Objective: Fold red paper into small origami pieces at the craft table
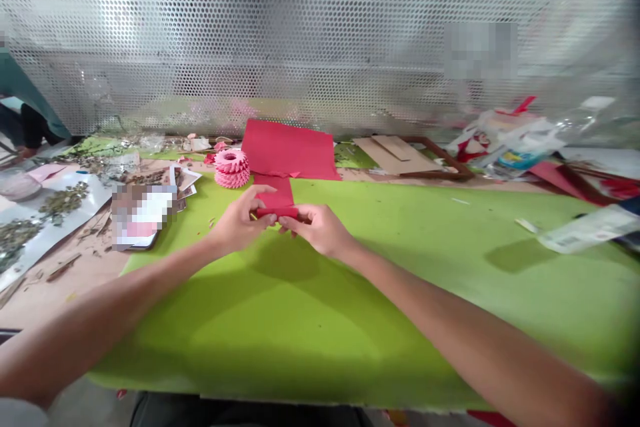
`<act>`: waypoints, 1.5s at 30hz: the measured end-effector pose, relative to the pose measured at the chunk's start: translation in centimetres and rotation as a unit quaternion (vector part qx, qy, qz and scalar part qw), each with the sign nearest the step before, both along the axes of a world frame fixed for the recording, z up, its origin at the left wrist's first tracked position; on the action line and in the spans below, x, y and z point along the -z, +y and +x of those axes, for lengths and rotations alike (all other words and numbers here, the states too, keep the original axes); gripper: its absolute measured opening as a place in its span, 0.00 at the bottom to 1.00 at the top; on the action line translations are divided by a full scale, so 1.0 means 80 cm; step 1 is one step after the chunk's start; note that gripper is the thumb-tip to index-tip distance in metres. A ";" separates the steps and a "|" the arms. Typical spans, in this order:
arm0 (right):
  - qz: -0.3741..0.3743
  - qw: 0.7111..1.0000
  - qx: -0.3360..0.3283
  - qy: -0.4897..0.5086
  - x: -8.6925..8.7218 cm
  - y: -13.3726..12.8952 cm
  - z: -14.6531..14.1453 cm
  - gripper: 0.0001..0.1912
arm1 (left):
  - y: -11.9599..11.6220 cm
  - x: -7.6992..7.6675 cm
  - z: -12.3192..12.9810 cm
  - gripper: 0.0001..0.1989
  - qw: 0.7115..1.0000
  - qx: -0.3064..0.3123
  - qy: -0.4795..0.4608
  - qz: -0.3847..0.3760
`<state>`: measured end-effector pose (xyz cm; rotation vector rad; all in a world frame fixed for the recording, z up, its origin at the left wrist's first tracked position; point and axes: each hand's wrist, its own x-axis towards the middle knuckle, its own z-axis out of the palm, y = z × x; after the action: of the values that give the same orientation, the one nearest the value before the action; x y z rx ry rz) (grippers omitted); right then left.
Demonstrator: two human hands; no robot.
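Head camera looks down on a lime-green mat (pixel 400 293) with a person's left hand (pixel 239 227) and right hand (pixel 315 230) close together near its far edge. Both hands are closed in a pinch on the folded near end of a narrow red paper strip (pixel 274 197), which runs back to a wide red paper sheet (pixel 287 150) at that edge. A pink ring of folded paper (pixel 232 168) sits just left of the strip, and flat brown cardboard pieces (pixel 400 155) lie beyond the far edge.
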<state>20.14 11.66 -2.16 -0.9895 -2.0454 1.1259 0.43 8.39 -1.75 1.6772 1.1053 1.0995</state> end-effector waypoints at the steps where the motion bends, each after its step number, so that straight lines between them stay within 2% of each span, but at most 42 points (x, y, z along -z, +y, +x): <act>1: 0.004 1.000 0.003 -0.002 -0.002 0.004 0.002 0.19 | 0.000 -0.001 0.000 0.22 1.000 -0.003 -0.007 -0.001; 4: 0.035 0.999 0.034 0.004 -0.012 0.021 0.014 0.18 | 0.004 -0.006 -0.007 0.19 0.999 -0.030 -0.036 -0.018; 6: 0.064 0.995 0.079 0.018 -0.019 0.028 0.021 0.17 | 0.007 -0.007 -0.012 0.18 0.995 -0.060 -0.067 -0.044; 9: 0.145 0.981 0.125 0.027 -0.024 0.020 0.023 0.15 | 0.010 -0.008 -0.017 0.18 0.984 -0.092 -0.119 -0.094; 11: 0.224 0.970 0.091 -0.005 -0.024 0.006 0.017 0.13 | 0.010 -0.008 -0.015 0.18 0.977 -0.090 -0.147 -0.127; 14: 0.307 0.949 0.017 -0.070 -0.021 -0.013 0.007 0.11 | 0.002 -0.008 -0.007 0.18 0.973 -0.041 -0.161 -0.161; 19: 0.383 0.914 -0.028 -0.129 -0.019 -0.014 0.010 0.10 | -0.013 -0.009 0.006 0.19 0.969 0.047 -0.151 -0.192; 21: 0.403 0.904 -0.047 -0.136 -0.019 -0.009 0.015 0.11 | -0.013 -0.009 0.005 0.19 0.970 0.062 -0.126 -0.198; 23: 0.408 0.900 -0.070 -0.132 -0.019 -0.006 0.019 0.11 | -0.009 -0.007 -0.001 0.18 0.984 0.035 -0.079 -0.156; 25: 0.401 0.902 -0.092 -0.132 -0.020 -0.006 0.021 0.12 | -0.004 -0.005 -0.008 0.18 0.998 0.001 -0.019 -0.065; 28: 0.391 0.902 -0.118 -0.137 -0.021 -0.008 0.020 0.12 | 0.002 -0.004 -0.017 0.18 0.995 0.021 0.076 0.060; 30: 0.385 0.903 -0.131 -0.140 -0.021 -0.010 0.018 0.12 | 0.003 -0.004 -0.019 0.14 0.986 0.039 0.129 0.097; 33: 0.380 0.901 -0.154 -0.144 -0.020 -0.012 0.017 0.12 | 0.002 -0.004 -0.018 0.08 0.980 0.022 0.171 0.102; 37: 0.373 0.901 -0.179 -0.128 -0.019 -0.012 0.018 0.12 | 0.002 0.000 -0.016 0.07 0.988 0.004 0.147 0.041; 41: 0.316 0.930 -0.172 -0.076 -0.019 -0.011 0.016 0.11 | 0.006 0.003 -0.016 0.09 0.997 0.001 0.078 -0.020; 45: 0.239 0.963 -0.120 -0.019 -0.014 -0.012 0.011 0.08 | 0.007 0.002 -0.015 0.08 0.999 0.001 0.050 -0.021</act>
<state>21.02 10.73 -1.02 -0.5368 -2.3590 0.6681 -0.80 8.95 -1.88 1.7164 1.1821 0.9940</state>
